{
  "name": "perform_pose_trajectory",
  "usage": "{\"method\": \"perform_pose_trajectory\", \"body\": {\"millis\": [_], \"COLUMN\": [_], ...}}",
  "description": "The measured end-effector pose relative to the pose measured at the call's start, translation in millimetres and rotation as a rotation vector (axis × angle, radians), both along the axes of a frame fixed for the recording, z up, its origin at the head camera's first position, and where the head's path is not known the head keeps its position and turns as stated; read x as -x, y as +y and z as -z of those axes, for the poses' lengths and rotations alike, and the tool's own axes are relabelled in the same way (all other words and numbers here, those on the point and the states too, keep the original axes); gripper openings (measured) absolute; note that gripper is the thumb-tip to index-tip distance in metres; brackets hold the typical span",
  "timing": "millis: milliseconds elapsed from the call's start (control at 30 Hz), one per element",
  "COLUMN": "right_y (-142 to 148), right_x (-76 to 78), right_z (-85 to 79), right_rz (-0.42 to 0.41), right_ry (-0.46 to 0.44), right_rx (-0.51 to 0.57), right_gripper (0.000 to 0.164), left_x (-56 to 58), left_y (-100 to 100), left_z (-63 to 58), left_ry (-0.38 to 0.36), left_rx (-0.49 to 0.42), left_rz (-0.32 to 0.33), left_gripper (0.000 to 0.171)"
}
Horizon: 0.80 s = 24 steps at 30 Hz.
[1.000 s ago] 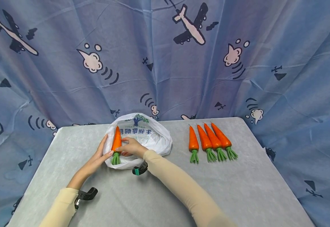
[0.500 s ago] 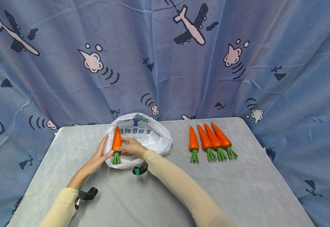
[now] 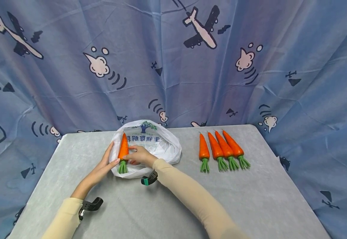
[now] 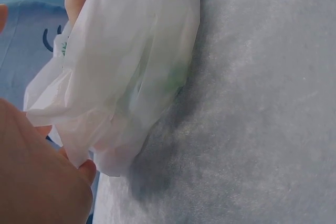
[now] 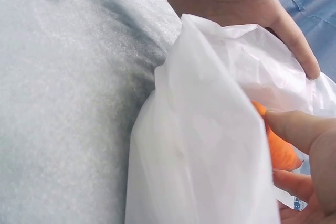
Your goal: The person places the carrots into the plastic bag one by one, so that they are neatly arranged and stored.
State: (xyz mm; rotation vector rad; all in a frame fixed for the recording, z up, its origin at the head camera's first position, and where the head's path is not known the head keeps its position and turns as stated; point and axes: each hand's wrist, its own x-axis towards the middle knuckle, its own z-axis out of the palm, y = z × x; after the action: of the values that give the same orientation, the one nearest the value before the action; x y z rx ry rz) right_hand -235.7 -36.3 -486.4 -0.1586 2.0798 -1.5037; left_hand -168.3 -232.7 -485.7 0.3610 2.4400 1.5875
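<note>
A white plastic bag (image 3: 158,147) lies open on the grey table (image 3: 251,196), left of the middle. An orange carrot (image 3: 123,148) with a green top lies in its mouth, tip pointing away. My left hand (image 3: 106,161) holds the bag's left rim, fingers along the outside and thumb by the carrot's greens. My right hand (image 3: 137,155) reaches in from the right and grips the carrot's thick end. The right wrist view shows the bag (image 5: 210,145), the carrot (image 5: 278,148) behind the film and my right fingers (image 5: 299,127) on it. The left wrist view shows the bag (image 4: 121,77) beside my left hand (image 4: 37,182).
Several more carrots (image 3: 222,149) lie side by side on the table's right half, greens toward me. A blue curtain (image 3: 173,66) printed with planes hangs behind and around the table. Black camera mounts (image 3: 90,204) sit on both wrists.
</note>
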Motion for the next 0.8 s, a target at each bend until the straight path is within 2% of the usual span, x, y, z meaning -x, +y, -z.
{"method": "perform_pose_trajectory", "body": {"millis": [267,467,800], "right_y": [13.7,28.1,61.8], "right_x": [0.3,-0.7,-10.8], "right_z": [-7.4,-18.9,-43.4], "right_rz": [-0.03,-0.055,-0.09], "right_ry": [0.001,0.08,0.184], "right_rx": [0.034,0.005,0.009], "right_gripper": [0.07,0.071,0.069], "left_x": [0.8,1.1,0.5], "left_y": [0.1,0.1,1.2], "left_z": [-0.1,0.8,0.5], "left_ry": [-0.003,0.023,0.045], "left_rx": [0.012,0.021,0.037], "left_rz": [-0.002,-0.006,-0.008], "left_gripper": [0.083,0.084,0.084]}}
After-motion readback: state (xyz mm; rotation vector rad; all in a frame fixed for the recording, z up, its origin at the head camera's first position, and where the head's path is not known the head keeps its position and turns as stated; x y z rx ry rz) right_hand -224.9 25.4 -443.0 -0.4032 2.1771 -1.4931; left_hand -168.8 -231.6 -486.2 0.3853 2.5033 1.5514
